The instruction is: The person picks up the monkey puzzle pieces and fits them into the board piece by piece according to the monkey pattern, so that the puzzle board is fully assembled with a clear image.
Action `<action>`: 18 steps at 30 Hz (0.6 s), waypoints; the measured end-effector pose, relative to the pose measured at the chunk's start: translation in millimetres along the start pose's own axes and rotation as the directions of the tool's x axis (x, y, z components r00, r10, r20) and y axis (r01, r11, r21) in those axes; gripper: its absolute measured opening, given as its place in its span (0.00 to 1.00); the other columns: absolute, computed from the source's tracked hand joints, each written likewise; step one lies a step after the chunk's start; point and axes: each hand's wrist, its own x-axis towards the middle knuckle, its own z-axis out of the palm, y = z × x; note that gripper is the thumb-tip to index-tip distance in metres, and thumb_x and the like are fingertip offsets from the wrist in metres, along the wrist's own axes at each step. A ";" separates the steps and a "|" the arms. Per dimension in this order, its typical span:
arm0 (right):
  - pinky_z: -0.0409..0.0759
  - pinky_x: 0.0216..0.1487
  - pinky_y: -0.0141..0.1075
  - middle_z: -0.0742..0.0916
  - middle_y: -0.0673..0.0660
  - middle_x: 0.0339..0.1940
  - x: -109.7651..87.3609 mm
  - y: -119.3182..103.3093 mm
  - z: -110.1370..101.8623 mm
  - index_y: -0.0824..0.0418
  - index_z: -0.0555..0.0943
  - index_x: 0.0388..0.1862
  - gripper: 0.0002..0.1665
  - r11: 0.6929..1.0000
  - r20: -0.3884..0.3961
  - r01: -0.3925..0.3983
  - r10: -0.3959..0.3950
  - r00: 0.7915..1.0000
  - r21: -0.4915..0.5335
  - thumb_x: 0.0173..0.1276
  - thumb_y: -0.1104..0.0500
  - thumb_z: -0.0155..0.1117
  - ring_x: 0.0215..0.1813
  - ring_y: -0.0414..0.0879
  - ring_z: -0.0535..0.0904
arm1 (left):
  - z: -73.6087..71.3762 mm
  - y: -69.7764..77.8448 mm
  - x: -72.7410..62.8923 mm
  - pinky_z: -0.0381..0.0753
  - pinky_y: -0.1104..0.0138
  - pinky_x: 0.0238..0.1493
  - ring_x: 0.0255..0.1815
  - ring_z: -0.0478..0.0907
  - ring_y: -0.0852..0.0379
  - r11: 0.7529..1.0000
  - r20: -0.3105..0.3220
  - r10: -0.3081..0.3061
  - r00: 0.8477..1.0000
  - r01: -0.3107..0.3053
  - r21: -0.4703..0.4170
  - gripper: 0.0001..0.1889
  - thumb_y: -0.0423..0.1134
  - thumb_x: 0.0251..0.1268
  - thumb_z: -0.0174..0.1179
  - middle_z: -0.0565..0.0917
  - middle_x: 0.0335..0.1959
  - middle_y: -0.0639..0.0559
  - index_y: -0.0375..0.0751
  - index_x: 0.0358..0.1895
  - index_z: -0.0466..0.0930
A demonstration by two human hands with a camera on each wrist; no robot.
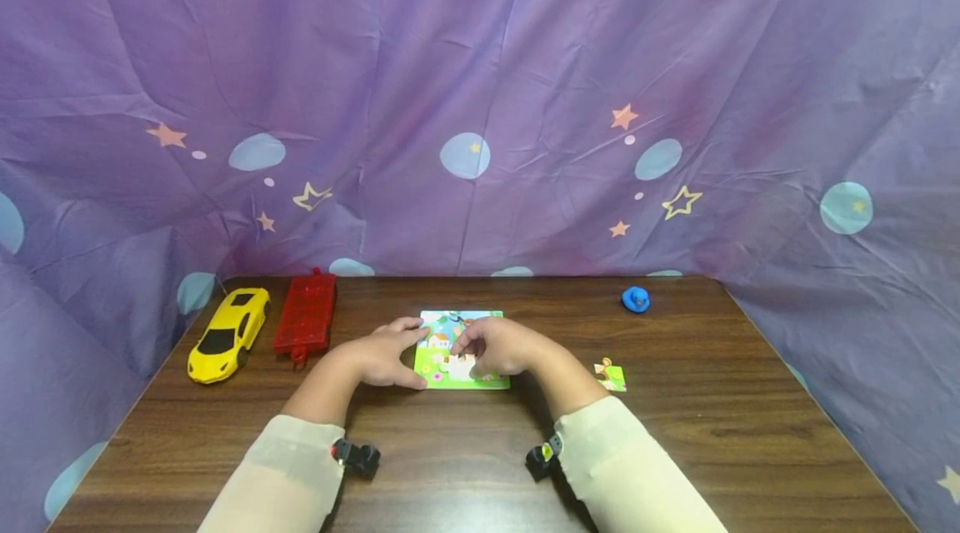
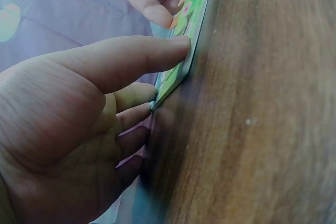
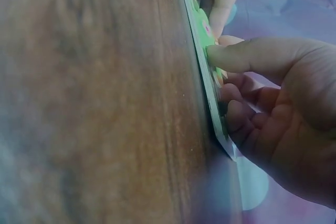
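Observation:
A puzzle board (image 1: 429, 380) with a bright picture of a house, sky and green grass lies flat on the table between both hands. My left hand (image 1: 391, 355) rests at its left side with thumb and fingers spread apart, the thumb touching the near edge in the left wrist view. Over the board's right half, my right hand (image 1: 504, 346) bends its fingers and pinches a puzzle piece (image 3: 206, 29) with thumb and index finger at the picture's surface. Those fingers partly hide the piece. A loose puzzle piece (image 1: 616, 377), green and brown, lies to the right of the board.
On the left stand a yellow toy car (image 1: 228, 335) and a translucent red toy part (image 1: 307, 315). A small blue rubber duck (image 1: 636, 300) sits at the back right of the wooden table (image 1: 720, 433). A purple curtain (image 1: 480, 83) hangs behind it.

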 end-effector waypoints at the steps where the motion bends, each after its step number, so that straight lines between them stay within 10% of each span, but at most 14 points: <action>1: 0.82 0.46 0.35 0.87 0.48 0.39 0.0 0.0 0.0 0.53 0.91 0.49 0.24 1.000 0.003 0.000 0.000 1.000 -0.008 0.53 0.70 0.79 0.42 0.42 0.80 | -0.1 0.0 0.0 0.60 0.37 0.84 0.88 0.54 0.36 1.000 0.000 0.000 1.000 0.000 -0.001 0.51 0.53 0.59 0.76 0.56 0.88 0.44 0.46 0.85 0.62; 18: 0.83 0.54 0.36 0.90 0.47 0.46 2.3 3.9 0.1 0.52 0.91 0.53 0.25 0.997 0.042 0.035 -0.032 0.999 -0.069 0.54 0.66 0.79 0.47 0.40 0.82 | -0.8 0.9 -0.4 0.60 0.36 0.84 0.88 0.53 0.36 1.000 0.007 -0.012 1.000 0.012 -0.001 0.52 0.54 0.59 0.76 0.56 0.89 0.45 0.47 0.85 0.62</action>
